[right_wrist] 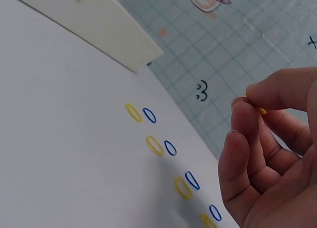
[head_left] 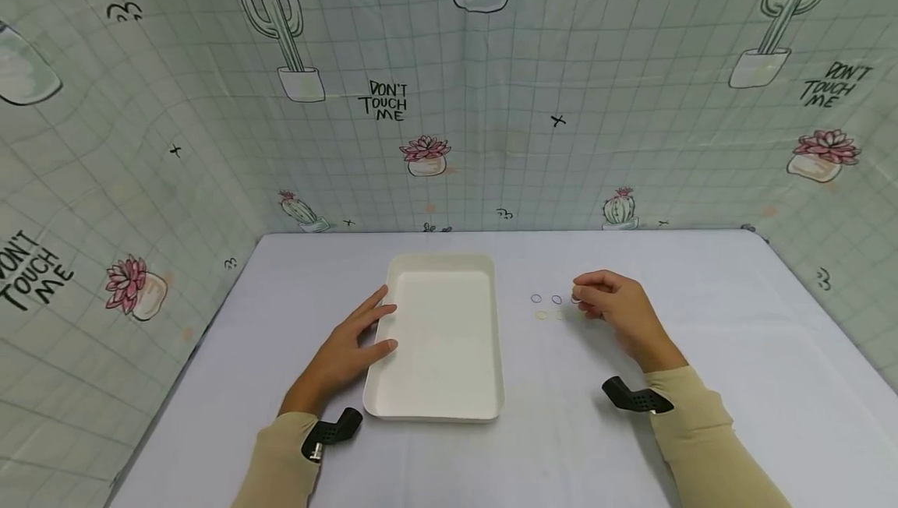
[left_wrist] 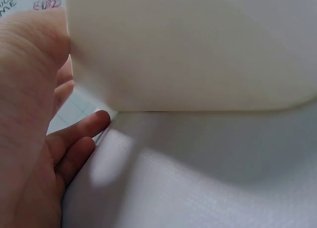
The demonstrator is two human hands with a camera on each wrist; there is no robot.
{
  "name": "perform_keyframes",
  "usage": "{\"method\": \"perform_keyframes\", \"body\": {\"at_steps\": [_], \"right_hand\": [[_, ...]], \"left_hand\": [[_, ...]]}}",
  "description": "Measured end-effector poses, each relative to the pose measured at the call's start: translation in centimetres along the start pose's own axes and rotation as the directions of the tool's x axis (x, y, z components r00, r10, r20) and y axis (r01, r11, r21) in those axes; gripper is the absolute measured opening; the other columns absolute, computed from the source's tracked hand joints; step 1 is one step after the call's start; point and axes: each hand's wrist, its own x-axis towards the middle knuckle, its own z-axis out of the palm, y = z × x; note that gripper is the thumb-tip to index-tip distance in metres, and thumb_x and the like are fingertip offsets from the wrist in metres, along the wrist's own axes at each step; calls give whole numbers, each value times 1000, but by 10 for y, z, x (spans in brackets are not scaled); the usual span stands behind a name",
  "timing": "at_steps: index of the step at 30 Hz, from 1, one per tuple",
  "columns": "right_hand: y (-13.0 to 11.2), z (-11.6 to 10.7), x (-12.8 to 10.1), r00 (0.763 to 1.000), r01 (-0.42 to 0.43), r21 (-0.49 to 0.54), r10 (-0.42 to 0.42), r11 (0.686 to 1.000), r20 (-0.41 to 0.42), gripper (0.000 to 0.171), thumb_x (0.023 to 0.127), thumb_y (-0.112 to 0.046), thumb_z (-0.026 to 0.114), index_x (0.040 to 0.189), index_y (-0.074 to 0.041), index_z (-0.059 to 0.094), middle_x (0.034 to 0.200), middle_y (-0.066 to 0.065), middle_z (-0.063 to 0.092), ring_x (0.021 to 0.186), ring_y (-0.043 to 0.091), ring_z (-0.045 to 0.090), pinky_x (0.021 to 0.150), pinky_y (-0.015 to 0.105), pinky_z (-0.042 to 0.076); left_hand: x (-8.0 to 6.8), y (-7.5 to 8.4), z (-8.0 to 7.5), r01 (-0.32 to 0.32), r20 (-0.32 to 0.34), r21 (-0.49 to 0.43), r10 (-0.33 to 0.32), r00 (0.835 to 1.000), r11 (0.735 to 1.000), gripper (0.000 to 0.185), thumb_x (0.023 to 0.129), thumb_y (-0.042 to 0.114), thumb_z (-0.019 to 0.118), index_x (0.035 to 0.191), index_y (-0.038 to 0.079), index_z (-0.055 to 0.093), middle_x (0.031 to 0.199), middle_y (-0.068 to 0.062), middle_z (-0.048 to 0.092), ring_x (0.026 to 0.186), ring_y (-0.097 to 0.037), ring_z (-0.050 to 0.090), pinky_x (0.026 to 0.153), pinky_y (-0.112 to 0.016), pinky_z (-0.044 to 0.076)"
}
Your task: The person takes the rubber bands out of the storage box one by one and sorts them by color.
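Note:
A white rectangular tray [head_left: 442,260] lies in the middle of the table. My left hand [head_left: 372,329] rests at its left side, fingers straight, thumb and index finger touching the rim; the left wrist view shows the tray's outer wall [left_wrist: 198,49] close beside the fingers [left_wrist: 79,134]. To the right of the tray lie several small rings in two rows, blue ones [head_left: 536,298] and yellow ones [head_left: 541,315]. My right hand [head_left: 582,299] hovers at the right end of the rows. In the right wrist view its thumb and fingertip [right_wrist: 252,104] pinch a small yellow ring [right_wrist: 261,110] above the table.
A white cloth covers the table [head_left: 701,298]. A cactus-print sheet [head_left: 449,103] walls it in at the back and both sides. Black camera mounts sit on my left wrist [head_left: 330,430] and right wrist [head_left: 634,397]. The rows of rings [right_wrist: 154,145] run away from the tray corner [right_wrist: 143,59].

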Motion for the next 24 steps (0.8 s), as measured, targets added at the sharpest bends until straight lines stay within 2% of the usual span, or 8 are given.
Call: {"method": "perform_keyframes", "body": {"at_steps": [6,10,14,20,24], "right_hand": [[7,-20,-1,999,-4,-68,1,998,-37,39,96,-21,69,121,9,60,94,-2,71,83,13,65,73,26,56],[13,-33,-1,996,-57,-115,49,992,-74,44,98,-22,68,126,10,58,94,-6,70,83,10,64,73,24,56],[19,-41,0,994,-100,-132,92,986,-67,46,97,-22,68,130,9,57,93,-9,69,81,9,62,72,24,55],[25,-52,-1,995,-85,-104,79,991,-55,46,95,-20,70,128,10,58,90,-10,71,77,8,63,69,23,55],[25,-63,-6,994,-91,-173,80,981,-74,48,96,-24,69,130,8,58,91,-8,71,77,9,63,68,24,54]], "left_hand": [[-2,1,1,-1,-8,-9,1,1000,1000,60,91,34,74,146,18,54,163,14,23,151,-20,17,117,-56,20],[-2,2,0,-3,1,-9,3,1000,1000,62,91,34,74,147,17,53,164,12,22,152,-22,16,117,-57,19],[-1,3,0,-4,5,-10,4,1000,1000,63,91,34,75,147,17,53,164,11,22,152,-23,16,117,-58,19],[-1,1,0,-2,9,7,2,1000,1000,63,90,34,75,147,16,53,164,11,22,152,-24,17,117,-59,20],[-2,2,-1,-10,9,-2,10,1000,1000,63,90,34,75,147,15,53,164,11,22,152,-23,17,117,-58,19]]}}
